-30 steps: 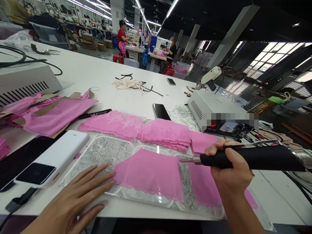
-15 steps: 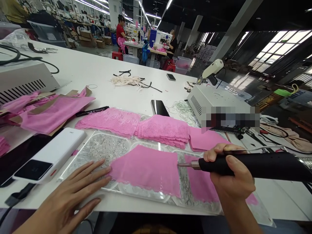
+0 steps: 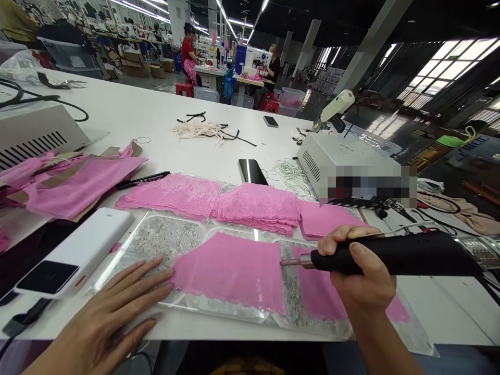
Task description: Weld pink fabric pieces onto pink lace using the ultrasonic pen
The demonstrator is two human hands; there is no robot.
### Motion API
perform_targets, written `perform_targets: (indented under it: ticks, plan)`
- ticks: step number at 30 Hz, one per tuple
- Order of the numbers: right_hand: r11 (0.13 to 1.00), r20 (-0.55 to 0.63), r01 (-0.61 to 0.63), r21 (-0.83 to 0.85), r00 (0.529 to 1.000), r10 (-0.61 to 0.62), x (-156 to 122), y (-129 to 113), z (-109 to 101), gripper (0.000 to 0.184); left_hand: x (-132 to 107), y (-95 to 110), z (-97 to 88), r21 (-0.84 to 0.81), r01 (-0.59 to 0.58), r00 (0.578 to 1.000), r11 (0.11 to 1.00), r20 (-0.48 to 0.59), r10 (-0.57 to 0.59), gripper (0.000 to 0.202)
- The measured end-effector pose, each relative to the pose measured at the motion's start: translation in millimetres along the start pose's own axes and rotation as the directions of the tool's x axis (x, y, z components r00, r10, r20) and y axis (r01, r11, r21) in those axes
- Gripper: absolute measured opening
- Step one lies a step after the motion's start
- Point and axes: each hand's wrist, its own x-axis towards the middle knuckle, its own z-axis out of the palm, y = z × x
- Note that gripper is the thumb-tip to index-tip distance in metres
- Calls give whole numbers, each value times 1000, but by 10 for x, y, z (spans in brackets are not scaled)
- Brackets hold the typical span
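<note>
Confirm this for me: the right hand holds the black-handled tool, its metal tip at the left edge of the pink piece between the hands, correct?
Not quite: the head view shows the metal tip at the right edge of that pink piece, not the left. The right hand does hold the black-handled tool.

The left hand (image 3: pixel 111 310) is lying palm down, its fingers (image 3: pixel 135 289) stretching forward and rightward, its thumb (image 3: pixel 135 336) sitting apart. The right hand (image 3: pixel 361 278) is gripping, fingers curling over, thumb lying alongside; the right forearm (image 3: pixel 385 338) is slanting up leftward.
</note>
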Motion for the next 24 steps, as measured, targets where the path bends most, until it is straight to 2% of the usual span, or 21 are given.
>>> perform_targets:
  ticks: [4,9,14,20,24]
  plan:
    - [999,-13,-11,47,1000,12,-25,-72,-44,12,17,23,-3,-4,12,1000,1000,-14,-12,45]
    - [997,36,-36,63,999,33,-125,-136,-94,12,50,46,-25,-28,3,1000,1000,1,-3,45]
    - [996,57,-53,78,997,49,-143,-114,-92,11,65,51,-54,-28,-8,1000,1000,30,9,48]
    - [996,97,-54,78,994,46,-133,-87,-81,8,78,90,-60,-51,26,1000,998,8,-26,45]
    - [996,108,-49,80,993,41,-129,-92,-77,8,48,77,-80,-50,52,998,997,35,-50,45]
